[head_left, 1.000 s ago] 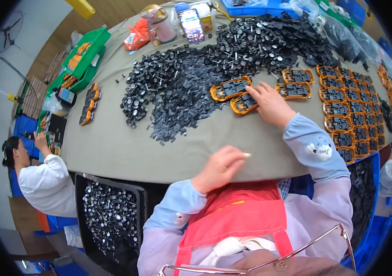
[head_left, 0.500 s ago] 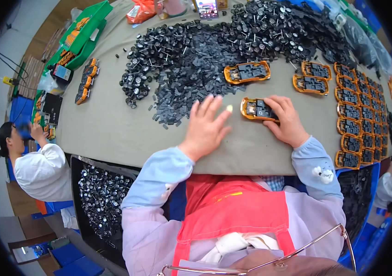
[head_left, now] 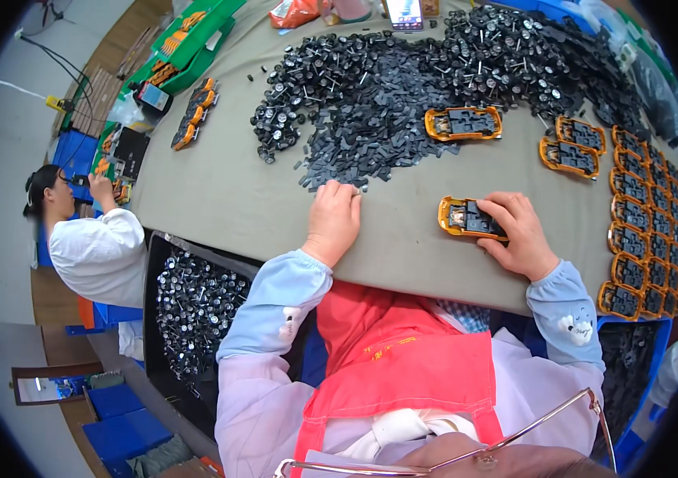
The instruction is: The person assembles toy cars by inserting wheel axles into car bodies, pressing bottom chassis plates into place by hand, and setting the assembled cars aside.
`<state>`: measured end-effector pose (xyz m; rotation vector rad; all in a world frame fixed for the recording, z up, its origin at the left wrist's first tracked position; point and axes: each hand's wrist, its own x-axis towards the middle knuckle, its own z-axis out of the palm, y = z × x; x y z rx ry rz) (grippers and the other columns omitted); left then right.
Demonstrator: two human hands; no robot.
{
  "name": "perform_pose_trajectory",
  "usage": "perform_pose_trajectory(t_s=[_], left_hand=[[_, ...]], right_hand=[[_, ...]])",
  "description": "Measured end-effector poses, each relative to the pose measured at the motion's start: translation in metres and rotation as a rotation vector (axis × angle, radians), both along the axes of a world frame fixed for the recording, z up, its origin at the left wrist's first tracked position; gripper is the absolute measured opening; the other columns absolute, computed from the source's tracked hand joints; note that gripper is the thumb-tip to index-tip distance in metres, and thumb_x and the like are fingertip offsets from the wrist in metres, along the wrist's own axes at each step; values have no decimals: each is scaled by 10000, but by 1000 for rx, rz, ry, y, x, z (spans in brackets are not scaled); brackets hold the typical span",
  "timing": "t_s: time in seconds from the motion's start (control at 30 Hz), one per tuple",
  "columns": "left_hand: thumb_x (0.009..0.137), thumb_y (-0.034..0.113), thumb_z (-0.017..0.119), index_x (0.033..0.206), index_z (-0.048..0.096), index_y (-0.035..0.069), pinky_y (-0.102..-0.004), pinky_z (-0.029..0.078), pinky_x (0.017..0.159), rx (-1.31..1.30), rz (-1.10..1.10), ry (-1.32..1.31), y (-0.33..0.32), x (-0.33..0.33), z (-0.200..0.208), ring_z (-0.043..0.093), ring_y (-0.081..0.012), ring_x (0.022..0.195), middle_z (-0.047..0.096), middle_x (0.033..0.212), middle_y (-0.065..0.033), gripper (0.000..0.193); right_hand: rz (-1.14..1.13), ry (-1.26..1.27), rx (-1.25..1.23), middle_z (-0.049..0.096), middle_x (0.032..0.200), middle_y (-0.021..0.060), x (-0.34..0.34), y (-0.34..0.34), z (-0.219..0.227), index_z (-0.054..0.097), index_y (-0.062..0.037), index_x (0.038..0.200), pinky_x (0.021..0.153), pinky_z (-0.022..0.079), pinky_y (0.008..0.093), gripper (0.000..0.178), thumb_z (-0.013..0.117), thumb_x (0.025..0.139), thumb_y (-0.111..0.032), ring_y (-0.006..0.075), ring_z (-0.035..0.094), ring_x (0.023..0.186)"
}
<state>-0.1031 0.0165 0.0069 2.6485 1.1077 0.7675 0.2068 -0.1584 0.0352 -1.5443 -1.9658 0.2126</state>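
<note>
1. An orange toy car [head_left: 460, 217] is lying on the tabletop [head_left: 402, 255], the right hand [head_left: 523, 237] clamping its fingers on one end.
2. Beyond those fingers, another car [head_left: 465, 124] is lying.
3. The left hand [head_left: 334, 223] is curling its fingers beside grey pieces [head_left: 371, 131]; I cannot tell if they're pinching any.

Yellow lettering [head_left: 387, 346] (unreadable) on red apron [head_left: 414, 386]

The toy car [head_left: 468, 219] is orange and black. The apron [head_left: 418, 378] is red, the cuffs [head_left: 271, 295] pale blue, the tablecloth [head_left: 223, 187] greenish grey.
</note>
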Motion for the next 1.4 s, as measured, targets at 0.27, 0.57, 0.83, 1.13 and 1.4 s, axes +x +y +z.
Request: perform_pose_trajectory(t_s=[0.27, 0.57, 0.83, 1.13, 1.4], left_hand=[[841, 11, 691, 1026, 686, 39, -408, 489, 781, -141, -45, -135, 9, 4, -2, 580, -316, 867, 593, 913, -111, 187], [853, 85, 665, 879, 622, 13, -434, 526, 746, 23, -24, 273, 4, 30, 5, 595, -351, 862, 591, 910, -164, 88], [838, 96, 625, 889, 677, -9, -364, 584, 623, -245, -133, 440, 11, 30, 42, 692, -295, 720, 679, 792, -150, 128], [873, 198, 654, 818, 632, -9, -300, 503, 493, -895, 42, 255, -17, 21, 38, 617, -128, 530, 639, 628, -55, 215], [902, 185, 658, 836, 614, 9, -299, 483, 518, -1020, 76, 245, -20, 0, 50, 593, -126, 538, 640, 695, -54, 193]], right_hand=[[69, 20, -37, 595, 1203, 126, -5, 19, 1, 603, -76, 1250, 942, 446, 453, 670, 842, 625, -120, 345, 556, 1082], [64, 12, 0, 606, 1202, 140, -2, 22, -1, 624, -77, 1233, 939, 455, 459, 636, 842, 642, -171, 348, 571, 1073], [74, 5, 10, 598, 1231, 111, -4, 6, 3, 615, -91, 1256, 957, 447, 450, 636, 850, 673, -191, 330, 556, 1115], [90, 30, -22, 591, 1226, 122, -2, 4, -1, 617, -84, 1251, 964, 447, 455, 619, 834, 680, -180, 341, 557, 1104], [47, 12, -53, 584, 1235, 120, -1, 7, 2, 606, -86, 1271, 970, 445, 454, 665, 842, 650, -130, 348, 551, 1111]])
